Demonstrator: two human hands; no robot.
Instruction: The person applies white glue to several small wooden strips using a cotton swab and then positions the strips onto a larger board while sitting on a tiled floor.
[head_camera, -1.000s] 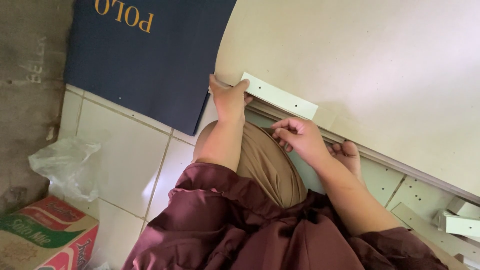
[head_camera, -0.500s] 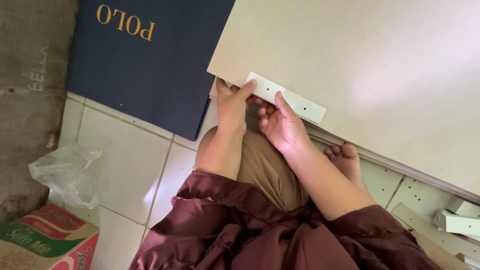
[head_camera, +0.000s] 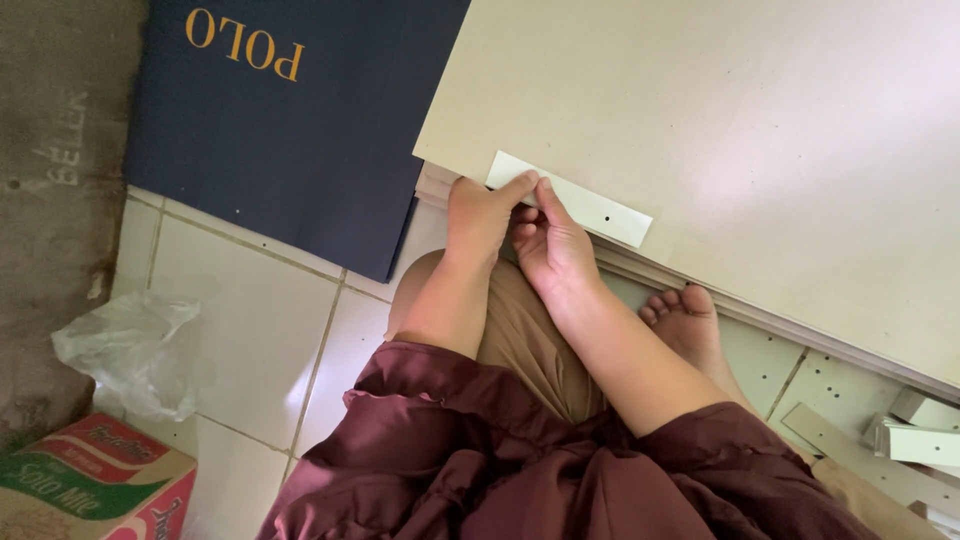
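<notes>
Head view: a seated person's two bare hands work at the near edge of a large beige board that lies over the tiled floor.
Change: half a second ago the right hand sat lower on the white strip; it has closed up beside the left hand at the strip's left end.
Count: two hands, one white strip with two small dark holes, one board, one dark blue mat, one clear plastic bag, one red and green carton, one bare foot.
Strip: flat on the board's near edge, slanting down to the right.
Fingers: left thumb tip and right forefinger meet on the strip's left end, pinching it; other fingers curl under the board edge.
</notes>
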